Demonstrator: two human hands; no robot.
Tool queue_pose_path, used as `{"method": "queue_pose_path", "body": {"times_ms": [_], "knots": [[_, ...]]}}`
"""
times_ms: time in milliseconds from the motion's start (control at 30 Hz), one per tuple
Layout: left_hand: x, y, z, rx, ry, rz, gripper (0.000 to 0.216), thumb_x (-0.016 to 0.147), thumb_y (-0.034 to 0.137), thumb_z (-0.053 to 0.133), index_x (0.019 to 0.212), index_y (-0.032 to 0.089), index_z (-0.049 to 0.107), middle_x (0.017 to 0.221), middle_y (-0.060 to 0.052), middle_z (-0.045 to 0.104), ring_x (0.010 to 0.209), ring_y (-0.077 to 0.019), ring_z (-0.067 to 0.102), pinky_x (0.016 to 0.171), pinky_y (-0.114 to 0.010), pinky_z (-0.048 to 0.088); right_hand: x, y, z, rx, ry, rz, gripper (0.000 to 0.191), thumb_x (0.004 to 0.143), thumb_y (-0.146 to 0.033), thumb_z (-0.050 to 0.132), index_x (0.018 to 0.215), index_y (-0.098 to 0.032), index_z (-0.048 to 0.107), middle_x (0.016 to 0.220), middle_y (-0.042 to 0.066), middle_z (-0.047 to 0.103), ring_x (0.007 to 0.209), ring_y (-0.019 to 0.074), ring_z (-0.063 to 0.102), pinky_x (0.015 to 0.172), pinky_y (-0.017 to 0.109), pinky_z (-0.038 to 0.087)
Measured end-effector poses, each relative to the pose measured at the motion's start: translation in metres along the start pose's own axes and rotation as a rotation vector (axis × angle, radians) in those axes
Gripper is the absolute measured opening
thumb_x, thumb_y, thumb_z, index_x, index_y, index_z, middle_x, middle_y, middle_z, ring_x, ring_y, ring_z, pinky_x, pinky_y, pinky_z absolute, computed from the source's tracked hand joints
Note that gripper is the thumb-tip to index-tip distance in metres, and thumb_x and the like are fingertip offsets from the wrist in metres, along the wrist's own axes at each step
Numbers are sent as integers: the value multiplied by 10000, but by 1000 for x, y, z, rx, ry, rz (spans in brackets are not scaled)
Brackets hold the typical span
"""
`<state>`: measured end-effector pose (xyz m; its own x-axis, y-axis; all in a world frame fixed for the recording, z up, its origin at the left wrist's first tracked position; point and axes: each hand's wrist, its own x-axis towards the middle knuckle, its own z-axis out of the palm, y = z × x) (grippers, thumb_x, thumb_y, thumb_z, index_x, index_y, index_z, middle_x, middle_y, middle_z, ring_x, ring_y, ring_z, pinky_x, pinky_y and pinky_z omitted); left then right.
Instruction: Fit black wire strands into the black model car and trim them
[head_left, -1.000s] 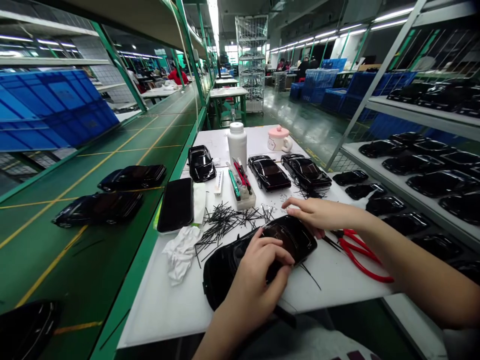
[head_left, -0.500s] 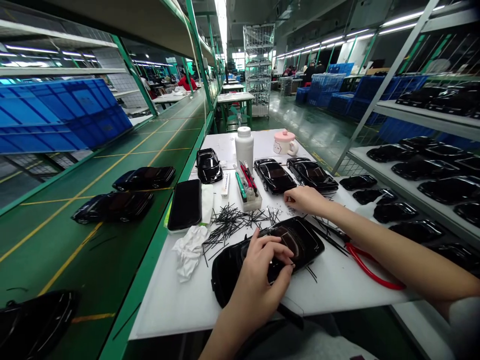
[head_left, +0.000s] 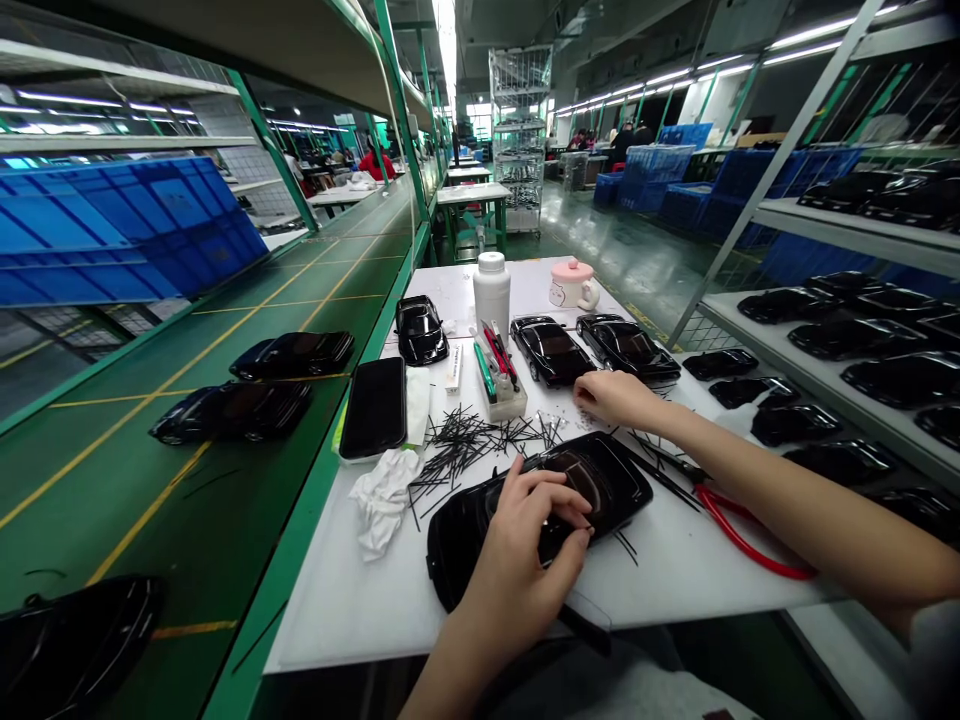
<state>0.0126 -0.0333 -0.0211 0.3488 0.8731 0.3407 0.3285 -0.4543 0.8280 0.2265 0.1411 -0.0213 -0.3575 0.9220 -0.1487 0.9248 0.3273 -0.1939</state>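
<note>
A glossy black toy car body [head_left: 600,480] lies on the white table [head_left: 360,610] in front of me. My left hand [head_left: 529,560] rests on its middle, fingers curled and gripping it. My right hand [head_left: 615,397] has reached past the body to small clear and black bits on the table near two finished black cars [head_left: 551,350]; its fingers are bent down and pinched, and what they hold is too small to make out. A heap of thin black pins [head_left: 457,450] lies just left of the body.
Red-handled pliers [head_left: 739,540] lie under my right forearm. A white bottle [head_left: 492,290], a pink-lidded mug [head_left: 572,285], a tool tray [head_left: 501,385], a black phone [head_left: 373,407] and a crumpled cloth [head_left: 382,495] stand behind. Black car bodies ride the green conveyor [head_left: 247,410] and fill the right shelves [head_left: 847,350].
My right hand left the car body's far end and reached forward to the small parts near the finished cars. My left hand stayed on the body.
</note>
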Motion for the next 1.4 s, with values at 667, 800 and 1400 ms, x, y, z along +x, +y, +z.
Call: {"method": "queue_pose_path", "body": {"times_ms": [667, 800, 1400], "knots": [[6, 26, 11, -436, 36, -185, 104, 899, 144, 702, 953, 212, 645, 897, 4, 731, 807, -117, 697, 762, -214, 567, -166, -56, 23, 1689, -67, -40, 266, 824, -413, 805, 781, -181, 682, 702, -28, 458, 537, 57, 287, 454, 222, 188], [7, 28, 12, -392, 37, -186, 82, 898, 153, 700, 938, 209, 657, 868, -1, 732, 748, -122, 670, 720, -237, 553, -169, -61, 29, 1752, -46, 56, 291, 787, -436, 823, 768, -185, 677, 661, -37, 432, 509, 58, 263, 428, 220, 175], [8, 30, 15, -334, 18, -177, 90, 897, 140, 693, 912, 223, 661, 819, 19, 684, 706, -104, 607, 676, -216, 494, -170, -56, 35, 1771, -66, 58, 264, 833, -432, 787, 785, -195, 682, 653, -40, 427, 517, 64, 280, 444, 225, 175]]}}
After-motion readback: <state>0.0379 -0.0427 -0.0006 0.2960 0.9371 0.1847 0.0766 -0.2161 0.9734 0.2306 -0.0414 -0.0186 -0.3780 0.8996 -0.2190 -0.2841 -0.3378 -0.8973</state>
